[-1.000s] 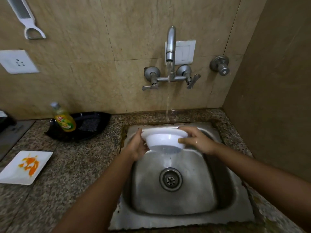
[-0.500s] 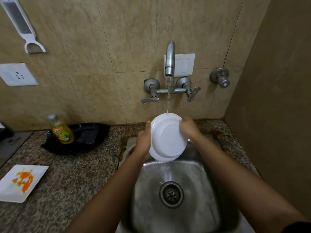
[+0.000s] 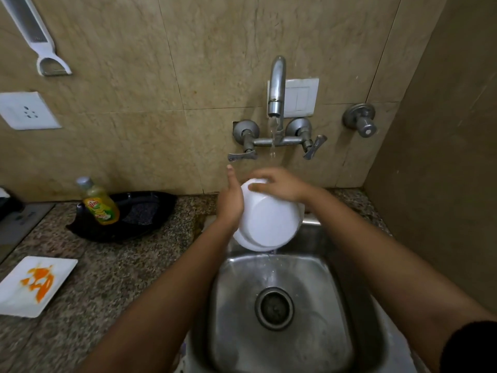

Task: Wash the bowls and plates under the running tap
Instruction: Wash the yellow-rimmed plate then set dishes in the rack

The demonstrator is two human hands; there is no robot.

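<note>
A white bowl [image 3: 269, 222] is tipped on its side over the back of the steel sink [image 3: 309, 278], its underside facing me. My left hand [image 3: 230, 200] presses against its left rim, thumb pointing up. My right hand [image 3: 277, 185] lies over the bowl's top edge with fingers spread. Water runs from the wall tap [image 3: 276, 87] down behind my right hand and drips off the bowl's lower rim into the basin. A white square plate [image 3: 32, 286] smeared with orange sauce lies on the counter at far left.
A yellow dish-soap bottle [image 3: 98, 203] leans in a black tray [image 3: 129, 216] on the granite counter left of the sink. Tap levers [image 3: 313, 146] and a separate valve [image 3: 361, 122] stick out from the wall. A brown wall closes the right side.
The bowl went from upright and low in the sink to raised and tipped with its base toward me. My right hand shifted from the bowl's right rim onto its top edge.
</note>
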